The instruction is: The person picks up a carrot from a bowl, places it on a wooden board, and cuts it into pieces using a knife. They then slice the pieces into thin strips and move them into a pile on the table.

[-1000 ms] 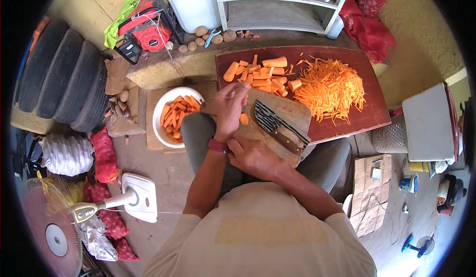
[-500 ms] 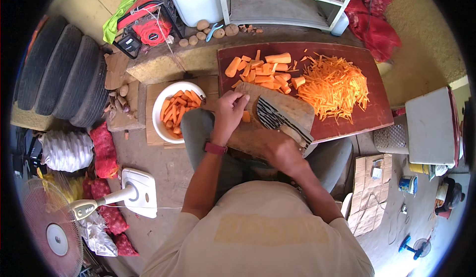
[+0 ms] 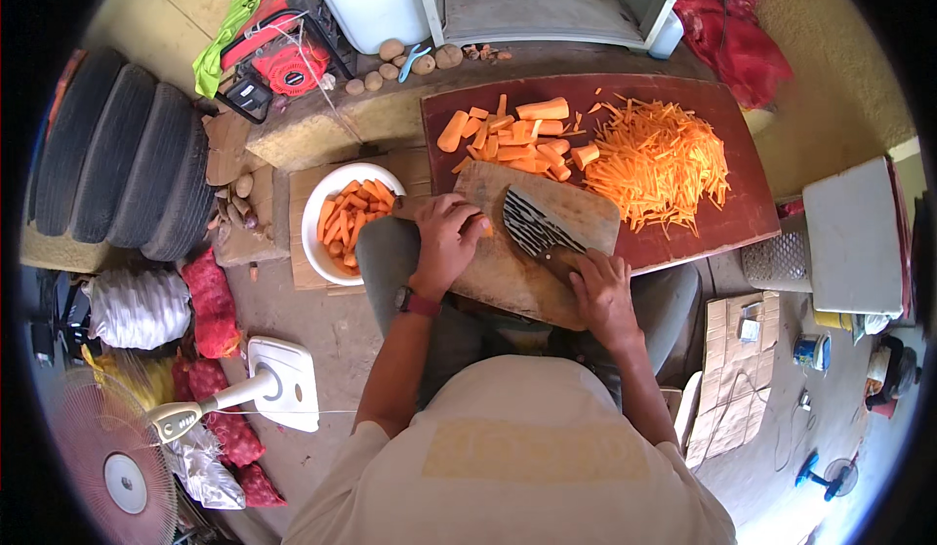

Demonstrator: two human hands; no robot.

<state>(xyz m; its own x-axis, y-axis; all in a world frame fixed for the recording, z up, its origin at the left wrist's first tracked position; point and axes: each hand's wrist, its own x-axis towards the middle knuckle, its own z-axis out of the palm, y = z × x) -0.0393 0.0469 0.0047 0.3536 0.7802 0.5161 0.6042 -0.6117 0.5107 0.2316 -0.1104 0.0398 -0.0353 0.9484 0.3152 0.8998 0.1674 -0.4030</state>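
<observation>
A wooden cutting board (image 3: 527,291) lies across my lap, its far edge against the red tabletop. On it rests a knife (image 3: 535,225), its broad blade striped black and white. My right hand (image 3: 603,296) is closed over the end of the knife's dark handle, at the board's right side. My left hand (image 3: 449,238) is at the board's left edge, fingers curled, with a small carrot piece (image 3: 487,230) at its fingertips, mostly hidden. Beyond the board, carrot chunks (image 3: 517,140) lie beside a large heap of carrot strips (image 3: 664,164).
Left of my knee stands a white bowl (image 3: 314,213) of peeled carrots. A dark red table (image 3: 742,223) holds the cut carrots. Potatoes and a blue peeler (image 3: 410,65) lie on the ledge. A standing fan (image 3: 125,482), tyres (image 3: 127,145) and red net sacks (image 3: 208,301) are at left.
My right hand has drawn back from over the board to the right, onto the knife's handle. The left hand has lowered and spread over the small carrot piece.
</observation>
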